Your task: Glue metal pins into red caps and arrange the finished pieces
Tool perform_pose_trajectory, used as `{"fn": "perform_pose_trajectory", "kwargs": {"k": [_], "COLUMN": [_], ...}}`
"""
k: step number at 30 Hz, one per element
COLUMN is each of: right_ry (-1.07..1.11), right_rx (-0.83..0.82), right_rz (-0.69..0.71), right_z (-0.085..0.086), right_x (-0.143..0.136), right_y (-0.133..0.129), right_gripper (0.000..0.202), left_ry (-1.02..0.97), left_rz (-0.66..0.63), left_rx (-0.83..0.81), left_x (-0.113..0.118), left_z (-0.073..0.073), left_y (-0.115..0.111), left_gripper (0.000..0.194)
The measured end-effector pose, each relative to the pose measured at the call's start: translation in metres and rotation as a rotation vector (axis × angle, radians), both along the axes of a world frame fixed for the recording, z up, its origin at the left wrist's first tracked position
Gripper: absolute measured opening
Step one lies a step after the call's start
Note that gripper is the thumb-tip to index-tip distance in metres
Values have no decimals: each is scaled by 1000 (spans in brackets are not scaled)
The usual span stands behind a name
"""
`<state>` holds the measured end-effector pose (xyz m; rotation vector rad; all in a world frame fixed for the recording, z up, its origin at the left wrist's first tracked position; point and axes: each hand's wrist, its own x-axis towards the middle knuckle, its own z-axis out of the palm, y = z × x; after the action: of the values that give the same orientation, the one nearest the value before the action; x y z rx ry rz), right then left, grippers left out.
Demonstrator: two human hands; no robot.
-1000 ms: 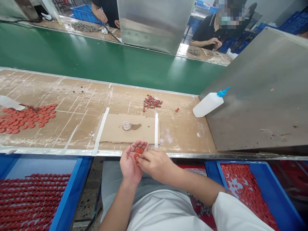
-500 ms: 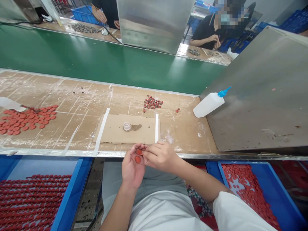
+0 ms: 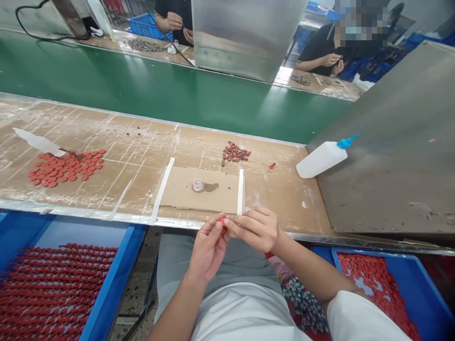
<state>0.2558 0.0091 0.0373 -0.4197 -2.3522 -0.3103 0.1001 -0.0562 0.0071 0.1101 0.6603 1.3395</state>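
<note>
My left hand (image 3: pixel 209 246) is at the bench's front edge, its thumb and fingers closed around a red disc (image 3: pixel 223 227). A bit more red shows lower between its fingers, mostly hidden. From the right, my right hand (image 3: pixel 258 229) meets it, thumb and fingertips pinched against the same disc. Whether they also hold a smaller part cannot be made out. Just beyond my hands lies a taped cardboard piece (image 3: pixel 181 196) bearing a small clear cup (image 3: pixel 198 185) beside a dark wet stain. Behind that is a pile of small red-and-dark metallic parts (image 3: pixel 236 152), with one loose part (image 3: pixel 272 166) to its right.
A white bottle with a blue nozzle (image 3: pixel 322 160) leans by the grey metal panel (image 3: pixel 387 151). Red discs (image 3: pixel 67 168) are spread at left near a white pointed piece (image 3: pixel 39 142). Blue trays (image 3: pixel 106 289) flank my lap. Two people work across the green belt (image 3: pixel 159 83).
The left hand's fingers have curled in from an open palm showing two discs. One disc is now raised between both hands' fingertips. The view has shifted left.
</note>
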Motion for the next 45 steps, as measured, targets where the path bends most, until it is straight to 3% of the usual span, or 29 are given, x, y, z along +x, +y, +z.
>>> {"fn": "perform_pose_trajectory", "kwargs": {"k": [7, 13, 16, 19, 23, 26, 39, 45], "right_ry": [18, 44, 203, 214, 40, -73, -414, -266], "right_rx": [-61, -263, -407, -606, -705, -720, -590, -684], "right_rz": [49, 44, -196, -466, -599, -655, -706, -636], "right_z": [-3, -14, -16, -21, -36, -46, -36, -33], "right_x": [-4, -5, -9, -15, -27, -38, -51, -42], "right_y": [0, 10, 37, 83, 141, 162, 166, 173], "right_gripper": [26, 18, 18, 24, 29, 35, 32, 30], "left_ry": [6, -6, 6, 20, 8, -6, 11, 5], "left_rz": [23, 60, 104, 133, 137, 145, 156, 155], "left_rx": [17, -18, -29, -28, -31, -41, -20, -22], "left_x": [-3, -9, -15, -20, -23, -24, -27, -28], "left_z": [-5, -8, -6, -6, -7, -7, -7, -7], "left_y": [-1, 0, 2, 3, 2, 2, 0, 0], "left_gripper": [21, 20, 20, 19, 18, 19, 20, 18]}}
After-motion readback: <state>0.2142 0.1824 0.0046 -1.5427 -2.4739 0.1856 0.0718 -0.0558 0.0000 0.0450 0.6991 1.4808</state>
